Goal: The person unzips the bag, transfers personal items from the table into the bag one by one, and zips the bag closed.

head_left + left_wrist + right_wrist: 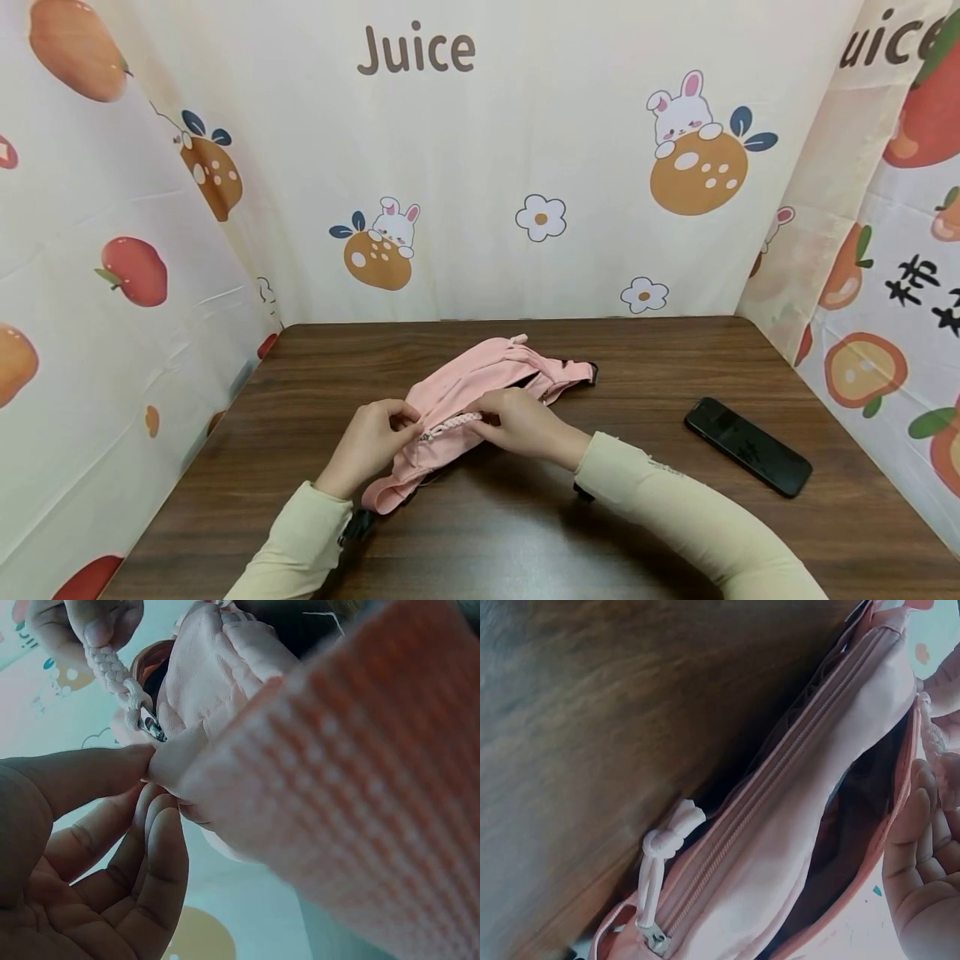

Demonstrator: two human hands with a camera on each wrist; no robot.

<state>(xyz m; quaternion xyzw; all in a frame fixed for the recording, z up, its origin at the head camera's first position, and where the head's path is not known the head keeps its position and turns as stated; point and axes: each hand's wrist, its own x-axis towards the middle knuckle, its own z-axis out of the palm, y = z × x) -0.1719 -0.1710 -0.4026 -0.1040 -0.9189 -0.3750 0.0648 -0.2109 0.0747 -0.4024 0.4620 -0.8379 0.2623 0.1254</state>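
Note:
A pink waist bag (468,375) lies slantwise on the table, its strap end toward the near left. My left hand (371,437) pinches the bag's fabric between thumb and fingertips, close to a metal zipper slider (152,726). From that slider runs a pale braided cord pull (111,669), its other end pinched by my right hand (525,427). In the right wrist view, the pocket opening (847,832) gapes dark beside the right hand. A second zipper (750,795) runs closed along the bag, with a knotted cord pull (664,844) at its end.
A black phone (748,446) lies on the right of the brown wooden table (645,358). Fruit-printed curtains (525,125) stand behind the table and along both sides. A black buckle (358,525) shows near my left wrist.

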